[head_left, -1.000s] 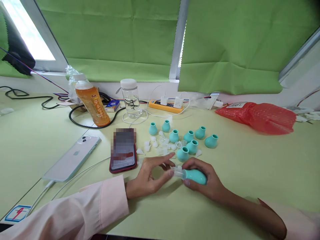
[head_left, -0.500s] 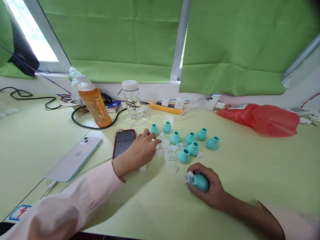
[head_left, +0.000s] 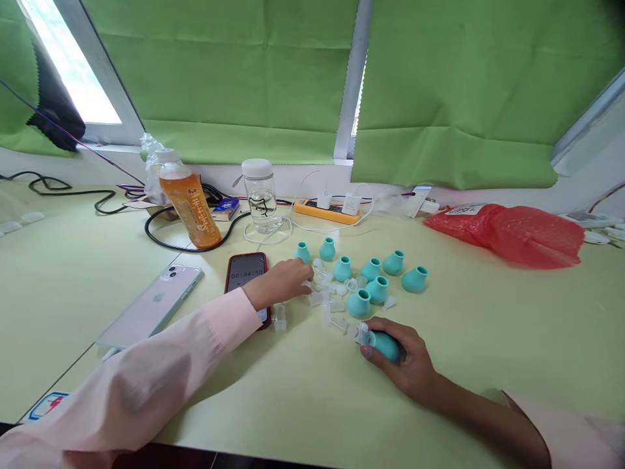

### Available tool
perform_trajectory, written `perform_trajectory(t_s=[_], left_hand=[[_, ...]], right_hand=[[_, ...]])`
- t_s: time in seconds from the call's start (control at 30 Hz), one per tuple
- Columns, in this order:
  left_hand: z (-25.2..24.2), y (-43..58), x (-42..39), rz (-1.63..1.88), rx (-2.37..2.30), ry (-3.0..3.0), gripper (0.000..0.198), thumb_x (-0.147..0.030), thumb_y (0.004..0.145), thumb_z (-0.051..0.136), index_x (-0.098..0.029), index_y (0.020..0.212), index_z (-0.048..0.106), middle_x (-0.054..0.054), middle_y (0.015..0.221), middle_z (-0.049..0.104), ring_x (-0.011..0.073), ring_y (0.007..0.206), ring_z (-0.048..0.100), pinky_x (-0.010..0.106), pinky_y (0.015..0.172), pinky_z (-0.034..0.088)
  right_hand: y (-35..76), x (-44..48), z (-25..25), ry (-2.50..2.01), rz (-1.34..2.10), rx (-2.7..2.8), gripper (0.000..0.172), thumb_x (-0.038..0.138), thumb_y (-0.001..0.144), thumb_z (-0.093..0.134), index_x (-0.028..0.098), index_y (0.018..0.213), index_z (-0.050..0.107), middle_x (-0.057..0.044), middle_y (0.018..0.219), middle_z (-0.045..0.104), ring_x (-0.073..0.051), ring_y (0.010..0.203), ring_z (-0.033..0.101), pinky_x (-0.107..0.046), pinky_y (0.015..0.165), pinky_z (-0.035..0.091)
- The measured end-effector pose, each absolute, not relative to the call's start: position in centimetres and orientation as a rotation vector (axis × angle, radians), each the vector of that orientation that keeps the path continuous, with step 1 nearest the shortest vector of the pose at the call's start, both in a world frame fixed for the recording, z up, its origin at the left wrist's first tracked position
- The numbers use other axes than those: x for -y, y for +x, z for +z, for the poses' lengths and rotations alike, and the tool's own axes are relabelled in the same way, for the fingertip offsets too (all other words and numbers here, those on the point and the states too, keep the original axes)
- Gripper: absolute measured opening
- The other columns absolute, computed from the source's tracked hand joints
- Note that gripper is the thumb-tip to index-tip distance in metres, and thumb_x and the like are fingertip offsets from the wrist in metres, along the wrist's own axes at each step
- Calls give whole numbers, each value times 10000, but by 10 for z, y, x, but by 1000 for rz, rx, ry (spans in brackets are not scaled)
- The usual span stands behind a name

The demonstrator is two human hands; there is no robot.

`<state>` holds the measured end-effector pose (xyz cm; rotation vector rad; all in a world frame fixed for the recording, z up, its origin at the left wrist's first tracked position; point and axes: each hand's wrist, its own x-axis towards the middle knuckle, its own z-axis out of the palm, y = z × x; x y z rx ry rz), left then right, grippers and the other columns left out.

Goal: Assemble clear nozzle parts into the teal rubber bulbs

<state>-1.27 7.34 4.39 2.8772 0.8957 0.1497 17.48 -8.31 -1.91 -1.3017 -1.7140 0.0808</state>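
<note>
My right hand [head_left: 413, 361] is wrapped around a teal rubber bulb [head_left: 387, 346], which lies tilted with its neck to the left. A clear plastic fitting [head_left: 362, 333] sits at the mouth of that bulb. My left hand [head_left: 283, 281] reaches to the left edge of a loose pile of clear plastic fittings [head_left: 336, 305]. Its fingers are bent together on one small clear plastic fitting [head_left: 306, 285], partly hidden by them. Several more teal bulbs [head_left: 359, 303] stand neck-up around the pile. One separate clear fitting [head_left: 280, 318] lies below my left wrist.
A red-cased phone [head_left: 247, 267] running a timer lies partly under my left forearm. Left of it are a white phone [head_left: 151, 305] and an orange drink bottle [head_left: 191, 207]. Behind stand a clear water bottle [head_left: 261, 202] and an orange power strip [head_left: 327, 212]. A red plastic bag [head_left: 508, 234] lies right.
My left hand has drawn its fingers together at the pile's edge, and its forearm now covers more of the red phone. My right hand has shifted slightly left with the bulb.
</note>
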Motion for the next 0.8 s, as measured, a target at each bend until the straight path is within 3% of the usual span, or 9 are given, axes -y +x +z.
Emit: perform_trajectory(t_s=[0.1, 0.2, 0.27, 0.43, 0.6, 0.8], left_hand=[[52, -7, -64, 226, -905, 2842, 134, -161, 715, 535, -130, 792, 639, 83, 743, 618, 194, 705, 578, 269, 601, 423], [70, -6, -41, 438, -747, 2427, 193, -237, 648, 628, -141, 814, 643, 39, 699, 644, 138, 611, 589, 228, 576, 465], [76, -6, -23, 505, -638, 2072, 356, -286, 596, 671, -141, 918, 625, 43, 738, 659, 155, 671, 607, 223, 583, 493], [55, -7, 4, 488, -690, 1662, 285, -261, 567, 686, -98, 800, 668, 71, 713, 669, 163, 633, 609, 246, 592, 504], [32, -7, 1, 511, -718, 1515, 287, -271, 571, 688, -97, 797, 657, 51, 607, 657, 134, 529, 596, 245, 544, 491], [30, -8, 4, 452, -725, 1494, 359, -312, 603, 661, -99, 892, 643, 62, 658, 667, 124, 524, 592, 259, 563, 502]], right_hand=[[174, 81, -14, -1250, 53, 1714, 172, 271, 672, 601, 221, 835, 578, -28, 738, 668, -187, 662, 630, -286, 588, 524], [173, 80, -7, -1199, 2, 1708, 161, 238, 658, 616, 223, 816, 590, -18, 693, 664, -181, 612, 627, -280, 547, 522], [173, 80, -3, -1172, -27, 1707, 172, 215, 652, 622, 218, 822, 592, -19, 689, 659, -177, 605, 622, -283, 547, 519], [175, 79, 1, -1108, -9, 1761, 227, 163, 628, 640, 214, 842, 584, -24, 685, 643, -171, 604, 608, -292, 557, 511], [174, 79, 1, -1106, -2, 1799, 205, 172, 635, 632, 211, 833, 596, -29, 686, 634, -162, 589, 598, -279, 522, 504], [174, 79, -1, -1097, -75, 1857, 232, 159, 638, 624, 219, 858, 581, -30, 697, 634, -157, 584, 597, -265, 504, 496]])
